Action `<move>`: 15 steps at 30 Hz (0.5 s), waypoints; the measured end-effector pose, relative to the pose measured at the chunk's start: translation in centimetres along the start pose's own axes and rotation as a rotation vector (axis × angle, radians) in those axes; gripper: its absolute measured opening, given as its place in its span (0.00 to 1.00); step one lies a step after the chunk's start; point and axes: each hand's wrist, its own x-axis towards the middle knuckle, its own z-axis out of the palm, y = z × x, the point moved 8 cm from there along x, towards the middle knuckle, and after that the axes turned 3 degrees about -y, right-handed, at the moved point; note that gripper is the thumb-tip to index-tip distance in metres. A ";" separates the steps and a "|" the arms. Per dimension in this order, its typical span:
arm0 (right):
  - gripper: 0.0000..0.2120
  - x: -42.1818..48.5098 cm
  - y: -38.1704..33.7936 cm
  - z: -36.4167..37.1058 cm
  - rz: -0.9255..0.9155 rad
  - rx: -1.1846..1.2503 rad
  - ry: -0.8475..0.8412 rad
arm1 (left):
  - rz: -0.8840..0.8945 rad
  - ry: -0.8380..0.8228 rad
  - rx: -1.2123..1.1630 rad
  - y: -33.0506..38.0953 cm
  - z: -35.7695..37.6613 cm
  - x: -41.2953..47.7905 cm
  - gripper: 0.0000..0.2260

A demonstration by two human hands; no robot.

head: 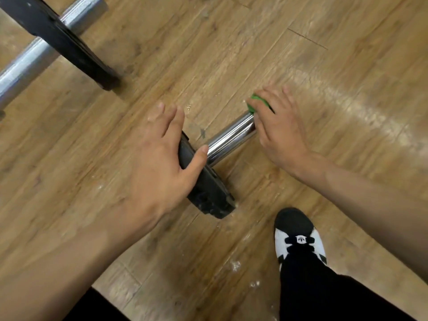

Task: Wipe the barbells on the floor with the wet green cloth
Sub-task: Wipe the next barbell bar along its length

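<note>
Resting on the wooden floor (301, 66), the nearer barbell (229, 137) shows only one end: a short chrome sleeve that juts to the far right from a black weight plate (208, 191). Its bar on the other side of the plate is hidden behind the left hand (159, 158) and forearm. That hand clasps the top edge of the plate, fingers spread over the far face and thumb (196, 158) hooked over the near face beside the sleeve; it is partly open, wrapped around the plate's rim.

The right hand (278, 126) lies over the tip of the sleeve with fingers loosely spread and pressed down on the green cloth (257, 104). Most of the cloth is covered by the palm and fingers, so only a small bunched green patch peeks out at the far side of the hand, right at the sleeve's end. Whether the cloth wraps around the end or only sits on top cannot be told, nor whether it is wet.

At the far left a second barbell (27, 59) lies on the floor, cut off by the frame's edge, with its own black plate (69, 42) standing across the chrome shaft. The whole picture is slightly blurred. Near right, a black-and-white shoe (298, 237) and dark trouser leg (324, 293) are planted on the boards.
</note>
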 end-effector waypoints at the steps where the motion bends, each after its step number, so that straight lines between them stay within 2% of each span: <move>1: 0.15 -0.2 -2.5 0.9 -0.057 0.034 -0.027 | 0.008 0.022 0.008 0.3 -0.1 -0.3 0.37; 4: 0.17 -2.5 -9.3 3.4 -0.402 0.102 -0.196 | 0.071 0.043 0.055 1.7 0.0 -1.6 0.36; 6: 0.17 -3.0 -8.4 2.8 -0.512 0.050 -0.245 | 0.124 0.031 0.098 2.4 0.4 -2.3 0.34; 8: 0.16 -2.2 -3.8 1.2 -0.426 -0.001 -0.210 | 0.195 0.027 0.119 2.6 0.2 -2.4 0.31; 11: 0.14 -0.6 3.9 -2.4 -0.110 -0.041 -0.116 | 0.227 -0.001 0.078 2.3 0.2 -1.0 0.29; 13: 0.14 -0.5 4.2 -2.8 0.024 -0.061 -0.053 | 0.210 0.017 0.073 2.5 0.5 -0.7 0.30; 15: 0.14 -1.1 0.1 -1.4 -0.006 -0.065 -0.040 | 0.207 0.056 0.093 3.0 0.7 -1.1 0.30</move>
